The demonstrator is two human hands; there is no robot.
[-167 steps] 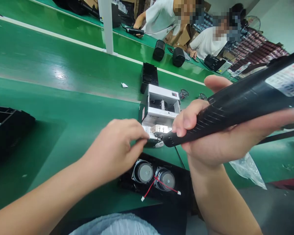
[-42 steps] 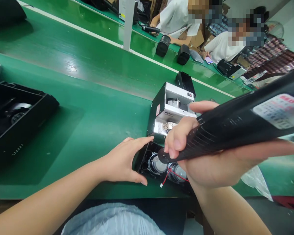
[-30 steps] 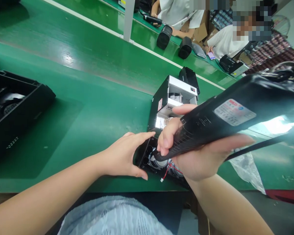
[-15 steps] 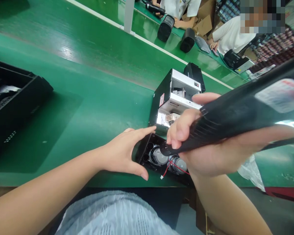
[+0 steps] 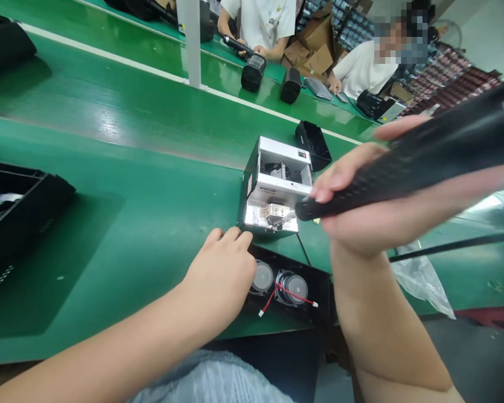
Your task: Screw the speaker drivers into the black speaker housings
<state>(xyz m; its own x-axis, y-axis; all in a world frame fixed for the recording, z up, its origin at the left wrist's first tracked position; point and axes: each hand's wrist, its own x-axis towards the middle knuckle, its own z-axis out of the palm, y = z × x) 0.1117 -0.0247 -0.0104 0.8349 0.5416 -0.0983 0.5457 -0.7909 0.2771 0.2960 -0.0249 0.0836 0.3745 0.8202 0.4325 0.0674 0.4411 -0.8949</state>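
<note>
The right hand [image 5: 382, 221] has lifted the electric screwdriver [image 5: 424, 162] off the speaker housing [image 5: 321, 299] to the screw feeder [image 5: 277, 193].

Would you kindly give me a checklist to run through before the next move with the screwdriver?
1. Right hand closed around the electric screwdriver: ok.
2. Screwdriver tip at the screw feeder front outlet: ok.
3. Screw seated on the tip: cannot tell.
4. Left hand resting on the left end of the black speaker housing: ok.
5. Red wires clear of the speakers: not ok, they cross the right one.
</note>
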